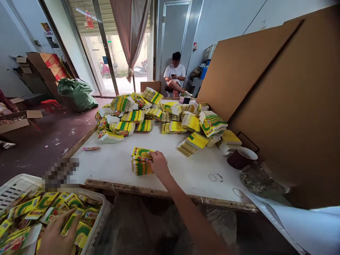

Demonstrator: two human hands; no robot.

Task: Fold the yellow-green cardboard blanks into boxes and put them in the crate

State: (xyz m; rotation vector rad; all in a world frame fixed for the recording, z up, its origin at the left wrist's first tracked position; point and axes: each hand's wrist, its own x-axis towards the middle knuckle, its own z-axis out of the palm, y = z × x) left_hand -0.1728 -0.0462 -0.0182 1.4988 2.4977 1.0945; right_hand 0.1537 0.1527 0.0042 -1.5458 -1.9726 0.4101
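My right hand (158, 163) reaches over the white table (111, 166) and rests its fingers on the top packet of a small stack of yellow-green packets (140, 162), curled over its right edge. My left hand (57, 235) is low at the left, fingers spread flat on loose yellow-green packets (53, 207) inside a white plastic basket (16, 186). Behind the stack, a big heap of bundled packets (162, 115) covers the far half of the table.
A dark red cup (241, 157) and a glass dish (259, 182) sit at the table's right edge. Large cardboard sheets (278, 88) lean at the right. A person (175, 76) sits by the door. A green sack (77, 94) and cartons stand at the left.
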